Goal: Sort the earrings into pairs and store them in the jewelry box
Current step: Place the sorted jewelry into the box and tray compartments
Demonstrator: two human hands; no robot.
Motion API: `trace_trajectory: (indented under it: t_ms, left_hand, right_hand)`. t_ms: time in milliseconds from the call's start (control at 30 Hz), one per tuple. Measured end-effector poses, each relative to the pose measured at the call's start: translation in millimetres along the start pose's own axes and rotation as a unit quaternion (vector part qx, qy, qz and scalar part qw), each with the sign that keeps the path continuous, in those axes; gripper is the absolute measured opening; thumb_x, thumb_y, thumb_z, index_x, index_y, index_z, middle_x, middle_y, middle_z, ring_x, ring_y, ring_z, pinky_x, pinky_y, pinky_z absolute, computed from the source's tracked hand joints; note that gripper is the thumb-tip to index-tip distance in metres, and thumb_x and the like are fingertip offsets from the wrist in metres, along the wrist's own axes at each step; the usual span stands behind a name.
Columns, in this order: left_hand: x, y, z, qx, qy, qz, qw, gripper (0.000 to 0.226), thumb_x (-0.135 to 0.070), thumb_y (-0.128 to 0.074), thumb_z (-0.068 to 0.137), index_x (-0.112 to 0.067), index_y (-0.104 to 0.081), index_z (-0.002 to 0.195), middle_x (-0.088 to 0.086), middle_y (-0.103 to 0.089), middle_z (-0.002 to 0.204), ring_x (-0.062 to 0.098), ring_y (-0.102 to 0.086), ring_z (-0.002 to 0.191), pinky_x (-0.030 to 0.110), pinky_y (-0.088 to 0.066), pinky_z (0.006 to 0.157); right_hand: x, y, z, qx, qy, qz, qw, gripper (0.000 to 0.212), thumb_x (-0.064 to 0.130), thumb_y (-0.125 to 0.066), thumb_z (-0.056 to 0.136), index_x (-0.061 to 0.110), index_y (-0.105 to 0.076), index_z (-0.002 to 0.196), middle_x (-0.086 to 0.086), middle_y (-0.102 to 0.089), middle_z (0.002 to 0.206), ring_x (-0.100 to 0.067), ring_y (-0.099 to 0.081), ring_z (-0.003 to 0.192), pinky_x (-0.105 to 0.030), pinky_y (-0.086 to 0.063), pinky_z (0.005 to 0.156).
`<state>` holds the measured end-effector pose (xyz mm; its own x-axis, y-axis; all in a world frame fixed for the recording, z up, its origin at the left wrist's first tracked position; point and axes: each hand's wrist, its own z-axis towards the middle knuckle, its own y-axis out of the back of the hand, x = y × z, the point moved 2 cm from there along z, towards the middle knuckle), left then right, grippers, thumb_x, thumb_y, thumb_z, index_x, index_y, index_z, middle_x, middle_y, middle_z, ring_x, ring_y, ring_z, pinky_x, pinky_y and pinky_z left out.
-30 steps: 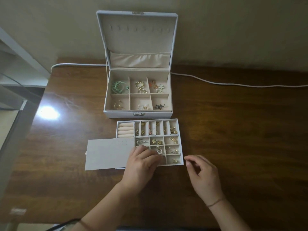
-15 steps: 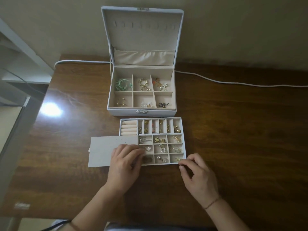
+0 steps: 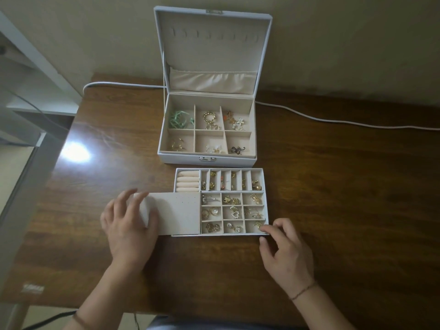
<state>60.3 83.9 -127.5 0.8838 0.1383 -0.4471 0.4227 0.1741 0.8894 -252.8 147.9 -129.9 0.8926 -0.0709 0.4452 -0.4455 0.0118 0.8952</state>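
Dark wooden bench [image 3: 333,210] carries the jewelry box [image 3: 207,160] and its light, stiff tray [image 3: 266,198], best gripped by its rims. Left hand [image 3: 128,225] rests spread on the sliding cover [image 3: 176,213]; right hand [image 3: 285,248] pinches the tray corner. Earrings [image 3: 234,211] are small and easily spilled.

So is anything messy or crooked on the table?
Mostly tidy. The flat cover panel is slid off to the left, hanging past the tray's edge, under the left hand. The jewelry box stands open, and no earrings lie loose on the table.
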Motion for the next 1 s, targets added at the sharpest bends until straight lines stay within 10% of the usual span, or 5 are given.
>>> trace_trajectory:
  t_ms: [400,1000]
  left_hand:
    - [-22,-14,-6,0.004,-0.075,-0.008,0.997,0.043,-0.036,-0.051,0.086,-0.015,-0.061,0.122,0.01,-0.054,0.131,0.036,-0.042,0.122,0.049,-0.028,0.105]
    - [-96,-51,-31,0.045,-0.237,-0.118,0.963,0.028,-0.015,-0.067,0.082,-0.017,-0.069,0.11,0.001,-0.062,0.12,0.03,-0.05,0.117,0.046,-0.037,0.099]
  right_hand:
    - [-14,9,-7,-0.062,-0.008,0.065,0.996,0.022,0.031,-0.052,0.085,0.02,-0.072,0.086,0.011,-0.058,0.088,-0.001,-0.054,0.069,-0.015,-0.048,0.053]
    - [26,6,30,0.018,-0.08,-0.108,0.991,0.005,0.03,-0.076,0.076,0.027,-0.073,0.074,0.01,-0.055,0.07,-0.007,-0.05,0.058,-0.019,-0.033,0.043]
